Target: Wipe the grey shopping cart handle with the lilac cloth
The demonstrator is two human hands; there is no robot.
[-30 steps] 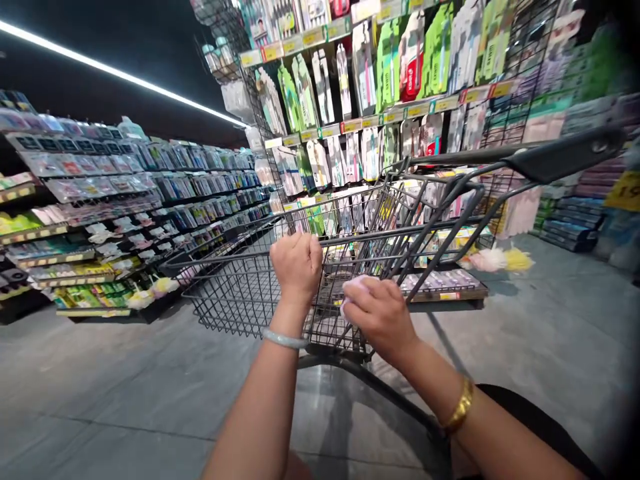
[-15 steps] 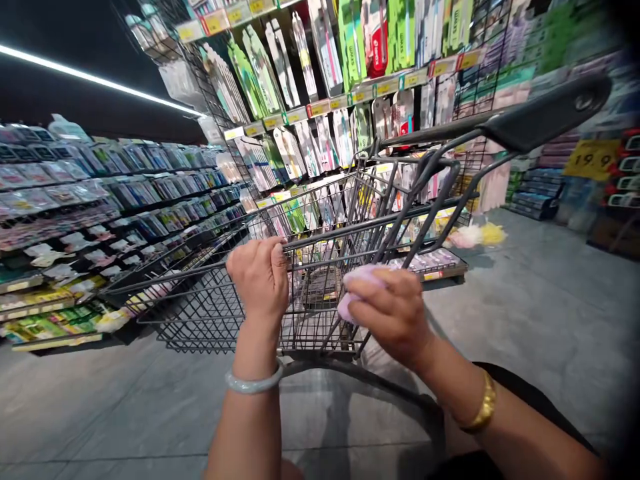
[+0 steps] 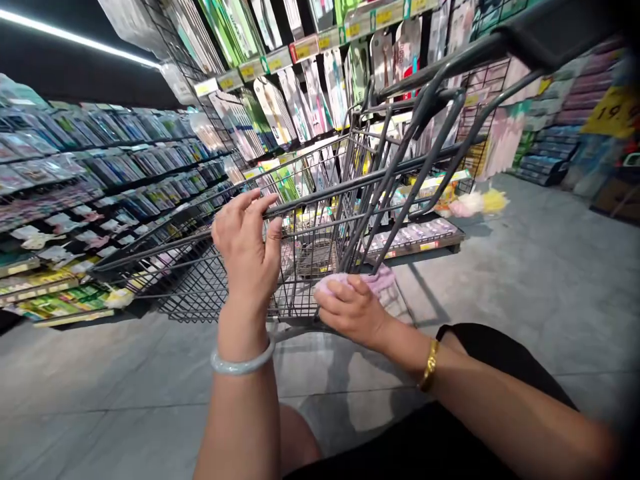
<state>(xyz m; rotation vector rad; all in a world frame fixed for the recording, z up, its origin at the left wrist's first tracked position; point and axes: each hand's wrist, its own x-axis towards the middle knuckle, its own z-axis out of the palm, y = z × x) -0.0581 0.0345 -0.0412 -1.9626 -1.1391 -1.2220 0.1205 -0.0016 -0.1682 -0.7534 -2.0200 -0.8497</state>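
Observation:
A dark wire shopping cart [image 3: 320,220] stands tilted in front of me in a store aisle. My left hand [image 3: 247,250] rests on the cart's top rail with the fingers loosened and partly stretched out, thumb beside the bar. Lower down, my right hand [image 3: 350,310] is closed on a crumpled pale purple cloth [image 3: 373,280] and presses it against the basket's back wire wall near the bottom. I wear a pale jade bangle on the left wrist and a gold bracelet on the right. The cart's black handle [image 3: 545,33] rises at the upper right.
Shelves of packaged goods [image 3: 100,167] line the left side. A rack of hanging packets with yellow price tags [image 3: 300,73] stands behind the cart. Pink and yellow fluffy items [image 3: 475,202] lie on a low display. The floor [image 3: 525,280] is grey tile.
My left hand's fist on the rail has loosened into open fingers. My right hand with the cloth has moved down the basket's back wall. The view has tipped downward and closer.

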